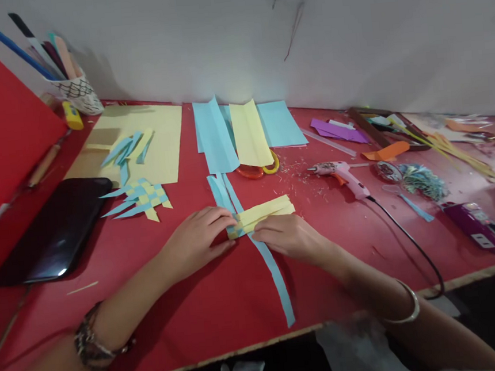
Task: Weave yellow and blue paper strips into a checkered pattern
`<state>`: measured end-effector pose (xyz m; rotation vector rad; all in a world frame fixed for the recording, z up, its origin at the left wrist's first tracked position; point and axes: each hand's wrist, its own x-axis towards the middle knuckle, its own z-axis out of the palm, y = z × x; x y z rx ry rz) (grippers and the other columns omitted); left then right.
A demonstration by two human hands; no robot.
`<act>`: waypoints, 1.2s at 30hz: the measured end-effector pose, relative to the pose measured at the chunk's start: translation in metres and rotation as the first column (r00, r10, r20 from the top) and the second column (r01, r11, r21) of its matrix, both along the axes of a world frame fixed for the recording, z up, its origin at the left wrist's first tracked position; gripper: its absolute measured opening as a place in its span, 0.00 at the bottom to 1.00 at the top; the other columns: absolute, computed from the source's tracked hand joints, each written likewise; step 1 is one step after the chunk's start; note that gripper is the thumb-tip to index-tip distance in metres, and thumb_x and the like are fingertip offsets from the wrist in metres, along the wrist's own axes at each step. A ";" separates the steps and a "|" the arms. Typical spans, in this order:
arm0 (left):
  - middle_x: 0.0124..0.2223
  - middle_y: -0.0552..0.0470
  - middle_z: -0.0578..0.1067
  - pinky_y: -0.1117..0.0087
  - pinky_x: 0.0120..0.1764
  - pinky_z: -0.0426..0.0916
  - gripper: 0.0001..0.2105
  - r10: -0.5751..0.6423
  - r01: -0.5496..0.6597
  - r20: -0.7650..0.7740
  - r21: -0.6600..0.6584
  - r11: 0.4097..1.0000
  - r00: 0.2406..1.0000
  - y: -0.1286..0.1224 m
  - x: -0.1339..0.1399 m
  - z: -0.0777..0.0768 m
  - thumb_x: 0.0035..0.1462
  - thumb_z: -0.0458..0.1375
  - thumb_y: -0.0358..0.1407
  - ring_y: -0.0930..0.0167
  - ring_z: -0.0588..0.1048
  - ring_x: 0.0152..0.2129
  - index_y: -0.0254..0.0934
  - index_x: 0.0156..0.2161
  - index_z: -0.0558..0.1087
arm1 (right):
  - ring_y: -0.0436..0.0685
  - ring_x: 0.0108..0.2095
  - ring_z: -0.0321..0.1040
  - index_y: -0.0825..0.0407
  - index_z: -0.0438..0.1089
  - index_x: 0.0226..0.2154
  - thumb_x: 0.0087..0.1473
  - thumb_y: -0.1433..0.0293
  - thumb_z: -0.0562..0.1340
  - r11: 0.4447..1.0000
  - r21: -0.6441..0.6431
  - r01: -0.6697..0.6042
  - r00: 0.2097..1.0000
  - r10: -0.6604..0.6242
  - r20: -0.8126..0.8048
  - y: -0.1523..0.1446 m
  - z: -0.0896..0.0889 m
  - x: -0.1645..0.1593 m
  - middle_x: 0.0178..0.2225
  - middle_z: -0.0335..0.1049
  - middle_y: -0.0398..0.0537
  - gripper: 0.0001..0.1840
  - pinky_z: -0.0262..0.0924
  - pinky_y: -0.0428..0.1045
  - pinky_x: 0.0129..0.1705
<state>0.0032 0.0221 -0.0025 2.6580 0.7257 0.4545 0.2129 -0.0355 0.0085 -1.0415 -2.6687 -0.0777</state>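
Yellow paper strips [271,208] cross blue paper strips [277,281] in a small weave at the middle of the red table. My left hand [200,234] pinches the left end of this weave between thumb and fingers. At its right side, my right hand [290,236] has its fingers closed on the woven strips, where a blue strip runs down toward the table's front edge. Other blue strip ends [220,193] point away toward the wall. A finished-looking woven blue and yellow paper piece [144,197] lies to the left of my left hand.
A black phone [56,231] lies at left, below a yellow sheet [168,140] with cut strips. Folded blue paper [215,136] and scissors [271,163] are behind the weave. A pink glue gun [342,178] with its cord lies at right, near a purple box [471,223].
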 end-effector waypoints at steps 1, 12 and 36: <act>0.41 0.48 0.72 0.68 0.39 0.67 0.08 -0.003 0.002 0.009 0.005 1.000 1.000 0.000 -0.001 0.000 0.55 0.51 0.36 0.68 0.70 0.38 0.36 0.40 0.67 | 0.49 0.28 0.64 0.55 0.67 0.27 0.57 0.78 0.47 1.000 0.022 -0.004 1.000 0.004 0.004 -0.001 0.000 0.000 0.27 0.70 0.47 0.16 0.56 0.43 0.30; 0.44 0.47 0.73 0.64 0.41 0.69 0.14 -0.030 0.043 -0.080 0.160 0.986 0.996 -0.005 -0.004 -0.006 0.55 0.45 0.27 0.67 0.71 0.40 0.37 0.43 0.68 | 0.48 0.27 0.64 0.55 0.67 0.25 0.57 0.79 0.48 0.994 0.098 -0.037 0.999 0.034 0.040 -0.004 0.008 -0.003 0.26 0.70 0.46 0.16 0.57 0.43 0.29; 0.47 0.46 0.70 0.61 0.44 0.67 0.18 -0.041 0.061 -0.136 0.146 0.987 0.990 -0.016 -0.005 -0.002 0.52 0.46 0.25 0.64 0.68 0.44 0.38 0.47 0.67 | 0.50 0.30 0.66 0.54 0.68 0.31 0.57 0.78 0.47 0.995 -0.093 -0.023 0.997 0.015 -0.082 -0.004 0.007 -0.002 0.28 0.72 0.47 0.15 0.60 0.44 0.31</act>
